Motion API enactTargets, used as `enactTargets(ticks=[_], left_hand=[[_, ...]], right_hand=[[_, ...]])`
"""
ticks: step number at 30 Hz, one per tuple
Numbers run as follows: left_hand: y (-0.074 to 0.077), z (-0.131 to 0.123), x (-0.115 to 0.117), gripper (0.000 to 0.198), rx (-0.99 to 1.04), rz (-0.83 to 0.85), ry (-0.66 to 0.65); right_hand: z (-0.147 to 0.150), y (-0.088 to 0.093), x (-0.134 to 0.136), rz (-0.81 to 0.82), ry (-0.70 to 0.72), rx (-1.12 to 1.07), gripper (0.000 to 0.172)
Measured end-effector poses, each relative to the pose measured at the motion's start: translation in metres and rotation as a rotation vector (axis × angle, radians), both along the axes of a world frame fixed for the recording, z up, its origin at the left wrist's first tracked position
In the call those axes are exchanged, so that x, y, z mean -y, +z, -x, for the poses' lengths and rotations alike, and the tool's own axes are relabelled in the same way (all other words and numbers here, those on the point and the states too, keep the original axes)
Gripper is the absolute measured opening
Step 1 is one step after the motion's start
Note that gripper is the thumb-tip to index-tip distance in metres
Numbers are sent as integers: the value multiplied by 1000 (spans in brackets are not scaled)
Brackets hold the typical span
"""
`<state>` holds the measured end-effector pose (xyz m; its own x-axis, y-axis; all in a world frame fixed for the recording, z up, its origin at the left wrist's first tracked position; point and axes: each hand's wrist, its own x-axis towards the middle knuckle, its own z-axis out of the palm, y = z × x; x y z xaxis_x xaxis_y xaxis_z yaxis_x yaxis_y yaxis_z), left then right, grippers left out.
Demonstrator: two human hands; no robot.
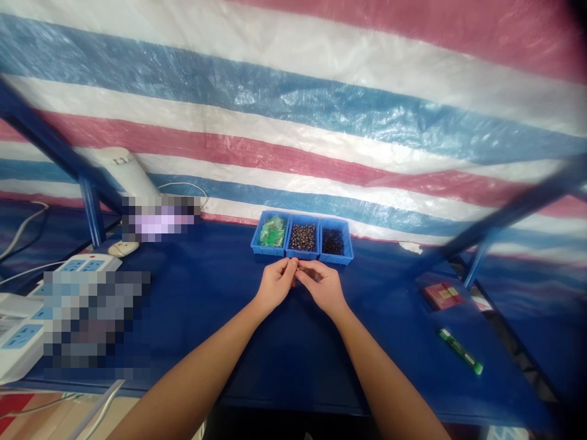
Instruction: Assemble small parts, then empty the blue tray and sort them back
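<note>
Fingertips meet at mid-desk as a person's left hand and right hand pinch a small piece between them, too small and too covered to identify. Just beyond stand three blue bins: from the hands, green packets fill the one at 11 o'clock, brass-coloured pieces the one at 12, and thin, dark pieces the one at 1. Good handling here would likely mean one thumb and forefinger steadying the piece while the other pair makes fine adjustments, with a light pinch, and the work kept low and short of the bins so that a slip lands on bare desk. No brand is legible: any print on the red box at 3 o'clock or the green pack at 4 is blurred, and the white power strip at 9 shows no readable wording.
</note>
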<state>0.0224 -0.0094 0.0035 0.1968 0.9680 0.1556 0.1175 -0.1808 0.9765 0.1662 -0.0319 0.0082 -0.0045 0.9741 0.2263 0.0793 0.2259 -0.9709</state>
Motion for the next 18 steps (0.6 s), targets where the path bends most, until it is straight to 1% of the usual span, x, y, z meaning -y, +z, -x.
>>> enactTargets(ticks=[3, 7, 9, 14, 18], left_hand=[[-1, 0, -1, 47, -35, -5, 22], [0, 0, 0, 40, 35, 5, -30], [1, 0, 0, 38, 60, 9, -48], [0, -2, 1, 45, 26, 41, 2], [0, -2, 0, 45, 28, 36, 16]], right_hand=[[0, -2, 0, 27, -15, 10, 23], [0, -1, 0, 4, -53, 23, 21], [-1, 1, 0, -9, -47, 14, 20], [0, 0, -1, 15, -1, -1, 24], [1, -6, 0, 35, 10, -6, 26]])
